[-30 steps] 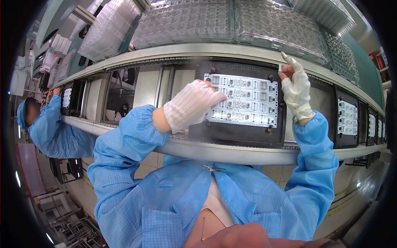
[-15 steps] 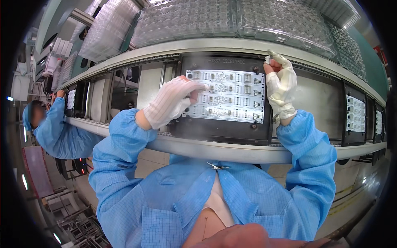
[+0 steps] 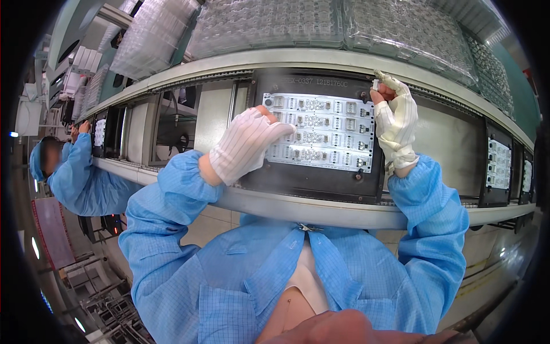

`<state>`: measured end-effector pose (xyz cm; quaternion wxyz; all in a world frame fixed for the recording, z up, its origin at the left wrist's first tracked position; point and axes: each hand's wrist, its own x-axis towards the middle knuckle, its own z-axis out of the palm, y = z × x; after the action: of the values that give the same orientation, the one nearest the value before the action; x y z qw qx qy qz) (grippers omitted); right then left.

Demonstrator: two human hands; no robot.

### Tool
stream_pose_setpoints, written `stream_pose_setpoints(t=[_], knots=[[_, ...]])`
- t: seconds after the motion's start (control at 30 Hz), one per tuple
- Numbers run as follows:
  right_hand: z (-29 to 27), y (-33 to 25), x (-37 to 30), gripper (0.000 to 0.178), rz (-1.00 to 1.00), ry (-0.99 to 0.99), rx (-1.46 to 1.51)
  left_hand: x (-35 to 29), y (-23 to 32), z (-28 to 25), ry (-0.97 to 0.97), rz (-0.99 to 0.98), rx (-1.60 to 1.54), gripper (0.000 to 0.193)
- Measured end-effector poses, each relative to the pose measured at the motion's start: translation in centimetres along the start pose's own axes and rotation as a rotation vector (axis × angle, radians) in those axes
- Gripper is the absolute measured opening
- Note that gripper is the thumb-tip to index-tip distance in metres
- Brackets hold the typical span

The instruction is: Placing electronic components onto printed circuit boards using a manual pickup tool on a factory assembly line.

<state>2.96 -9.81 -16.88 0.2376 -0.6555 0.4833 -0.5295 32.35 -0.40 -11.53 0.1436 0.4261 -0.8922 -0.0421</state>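
Note:
A black carrier plate (image 3: pixel 309 183) lies before me on the conveyor, holding a white circuit board panel (image 3: pixel 338 156) with several rows of small components. My gloved left hand (image 3: pixel 243 146) is over the panel's left part, its index fingertip at the middle rows and the other fingers curled beneath. What those fingers hold, if anything, is hidden. By the carrier's far right corner, my gloved right hand (image 3: pixel 396 123) pinches a small white part (image 3: pixel 376 84) between bare fingertips, raised at the panel's edge.
Clear plastic trays (image 3: pixel 263 26) are stacked behind the far conveyor rail (image 3: pixel 286 56). Another loaded carrier (image 3: pixel 497 166) sits farther right on the line. At the far left, a co-worker in a blue smock (image 3: pixel 94 178) has hands at the conveyor.
My left hand has shifted slightly nearer to me across the panel, its index finger now lower over the rows. The right hand keeps its pinch near the same corner. The view has shifted slightly.

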Motion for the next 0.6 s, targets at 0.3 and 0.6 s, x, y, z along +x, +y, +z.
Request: stream_pose_setpoints(t=[0.3,0.6], knots=[[-3.6,-4.5,-1.5,0.060,0.169,-0.388,-0.073,-0.6,-1.3,-0.5,0.144,-0.136,-0.376,0.040],[-3.9,-6.8,-3.1,0.070,-0.243,-0.588,-0.339,2.7,-3.2,0.2,0.551,-0.086,-0.361,0.032]])
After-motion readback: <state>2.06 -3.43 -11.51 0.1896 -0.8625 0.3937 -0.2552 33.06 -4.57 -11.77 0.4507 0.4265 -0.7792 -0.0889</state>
